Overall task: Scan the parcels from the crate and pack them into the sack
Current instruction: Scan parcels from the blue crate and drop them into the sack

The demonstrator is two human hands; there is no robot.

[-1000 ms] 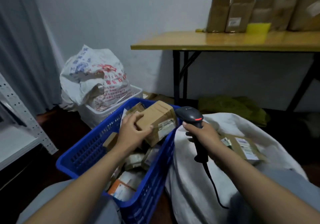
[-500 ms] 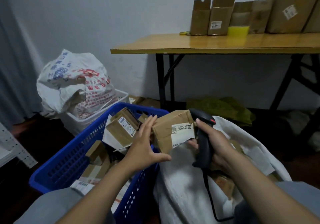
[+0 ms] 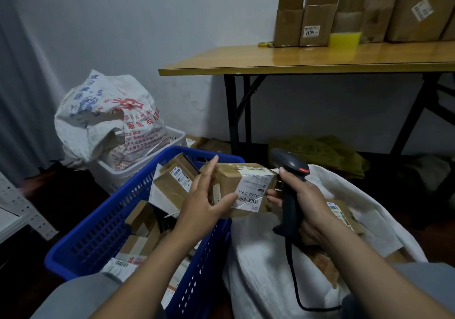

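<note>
The parcel [image 3: 246, 180] hung over the crate's [image 3: 103, 240] 3 o'clock rim, with the left hand's [image 3: 204, 203] straight fingers pressed to its end. At its 3 o'clock, the right hand [image 3: 307, 203] gripped the scanner [image 3: 290, 163] above the sack [image 3: 261, 269].

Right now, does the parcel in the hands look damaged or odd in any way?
Yes. On the parcel held above the blue crate rim, the white label is wrinkled, ragged along its lower edge, and upside down to the camera.
</note>
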